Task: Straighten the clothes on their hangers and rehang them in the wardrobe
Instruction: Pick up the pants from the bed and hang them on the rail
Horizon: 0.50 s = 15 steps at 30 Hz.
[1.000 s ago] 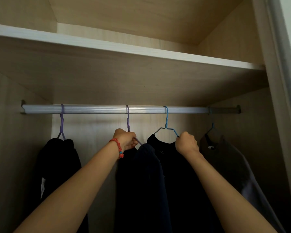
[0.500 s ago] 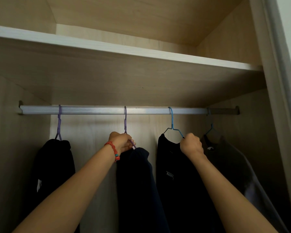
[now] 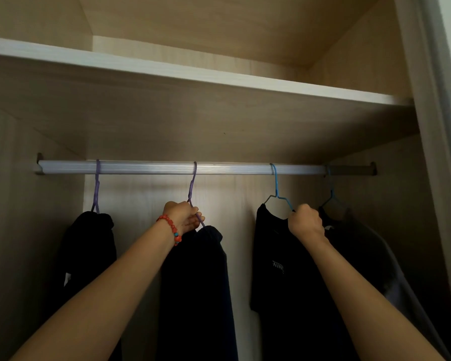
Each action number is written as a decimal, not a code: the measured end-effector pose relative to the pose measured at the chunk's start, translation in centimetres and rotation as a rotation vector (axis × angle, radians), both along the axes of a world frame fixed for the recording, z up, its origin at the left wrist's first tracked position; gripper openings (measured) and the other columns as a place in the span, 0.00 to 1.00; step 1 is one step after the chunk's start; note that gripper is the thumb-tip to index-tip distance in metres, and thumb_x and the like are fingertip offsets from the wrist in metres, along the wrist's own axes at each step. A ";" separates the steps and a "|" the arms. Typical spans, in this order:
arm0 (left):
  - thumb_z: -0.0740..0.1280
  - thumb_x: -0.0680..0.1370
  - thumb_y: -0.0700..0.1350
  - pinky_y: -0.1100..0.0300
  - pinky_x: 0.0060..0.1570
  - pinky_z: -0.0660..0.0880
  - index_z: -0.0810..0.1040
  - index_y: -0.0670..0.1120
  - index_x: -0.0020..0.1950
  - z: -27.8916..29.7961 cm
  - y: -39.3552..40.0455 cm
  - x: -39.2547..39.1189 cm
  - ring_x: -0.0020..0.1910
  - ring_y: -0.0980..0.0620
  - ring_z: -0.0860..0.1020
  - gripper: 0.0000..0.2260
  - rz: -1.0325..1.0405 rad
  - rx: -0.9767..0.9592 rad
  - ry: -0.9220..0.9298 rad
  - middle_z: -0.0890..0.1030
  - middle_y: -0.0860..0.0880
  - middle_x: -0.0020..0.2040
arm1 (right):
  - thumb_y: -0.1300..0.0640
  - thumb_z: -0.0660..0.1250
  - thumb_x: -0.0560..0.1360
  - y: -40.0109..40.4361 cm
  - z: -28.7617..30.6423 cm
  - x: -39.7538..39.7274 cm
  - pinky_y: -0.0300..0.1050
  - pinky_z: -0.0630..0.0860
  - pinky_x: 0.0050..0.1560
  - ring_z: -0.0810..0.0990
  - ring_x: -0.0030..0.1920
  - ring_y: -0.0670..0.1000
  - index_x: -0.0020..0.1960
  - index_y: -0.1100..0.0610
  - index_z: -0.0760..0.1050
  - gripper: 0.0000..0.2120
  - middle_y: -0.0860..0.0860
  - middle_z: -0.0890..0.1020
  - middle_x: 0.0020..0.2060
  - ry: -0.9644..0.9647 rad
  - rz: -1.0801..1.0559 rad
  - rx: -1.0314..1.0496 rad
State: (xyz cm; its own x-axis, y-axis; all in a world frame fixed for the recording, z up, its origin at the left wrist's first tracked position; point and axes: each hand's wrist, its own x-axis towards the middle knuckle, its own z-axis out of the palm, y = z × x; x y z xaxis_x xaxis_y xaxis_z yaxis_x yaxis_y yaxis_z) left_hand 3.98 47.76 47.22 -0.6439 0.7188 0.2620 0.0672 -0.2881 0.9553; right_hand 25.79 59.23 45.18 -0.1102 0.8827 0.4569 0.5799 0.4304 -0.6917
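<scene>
A silver wardrobe rail (image 3: pixel 232 168) carries several hangers. My left hand (image 3: pixel 184 216), with a red bead bracelet, grips the shoulder of a purple hanger (image 3: pixel 192 187) that holds a dark navy garment (image 3: pixel 201 287). My right hand (image 3: pixel 306 222) is closed on the right shoulder of a blue hanger (image 3: pixel 276 188) holding a black T-shirt (image 3: pixel 276 272) with small white lettering. Another purple hanger (image 3: pixel 97 188) at the left carries a black garment (image 3: pixel 89 256). At the far right a blue hanger (image 3: pixel 331 196) holds a grey-and-dark top (image 3: pixel 375 259).
A wooden shelf (image 3: pixel 219 79) runs across just above the rail. The wardrobe's side walls close in at the left (image 3: pixel 24 217) and right (image 3: pixel 401 204). The pale back panel (image 3: pixel 240 217) shows in the gap between the two middle garments.
The blue hanger with the black T-shirt has slid right along the rail with my right hand, widening the gap to the navy garment. My left hand stays on the purple hanger.
</scene>
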 end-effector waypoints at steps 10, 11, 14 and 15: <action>0.59 0.78 0.33 0.66 0.23 0.74 0.70 0.38 0.52 -0.1 -0.4 0.5 0.19 0.55 0.77 0.04 0.028 -0.013 0.043 0.73 0.45 0.32 | 0.61 0.56 0.79 0.0 0.2 0.7 0.44 0.67 0.39 0.70 0.44 0.57 0.46 0.62 0.66 0.05 0.53 0.66 0.34 -0.017 0.028 -0.012; 0.59 0.78 0.34 0.66 0.25 0.74 0.70 0.38 0.51 -0.1 -0.4 0.6 0.20 0.55 0.77 0.04 0.023 -0.018 0.044 0.73 0.46 0.33 | 0.60 0.56 0.79 0.0 0.2 0.8 0.43 0.67 0.38 0.71 0.44 0.57 0.46 0.62 0.67 0.06 0.53 0.66 0.34 -0.014 0.038 -0.020; 0.59 0.78 0.34 0.67 0.23 0.73 0.71 0.39 0.41 -0.2 -0.3 0.7 0.16 0.58 0.74 0.06 0.024 -0.017 0.047 0.74 0.46 0.30 | 0.56 0.57 0.79 0.4 0.1 1.3 0.44 0.67 0.41 0.72 0.44 0.57 0.47 0.62 0.68 0.08 0.52 0.68 0.35 0.001 0.076 -0.032; 0.59 0.78 0.34 0.67 0.21 0.73 0.71 0.39 0.38 -0.3 -0.3 0.8 0.15 0.59 0.74 0.09 0.031 -0.008 0.041 0.76 0.47 0.26 | 0.56 0.58 0.79 0.5 0.0 1.5 0.44 0.68 0.41 0.72 0.44 0.57 0.47 0.62 0.69 0.09 0.53 0.69 0.35 0.006 0.082 -0.031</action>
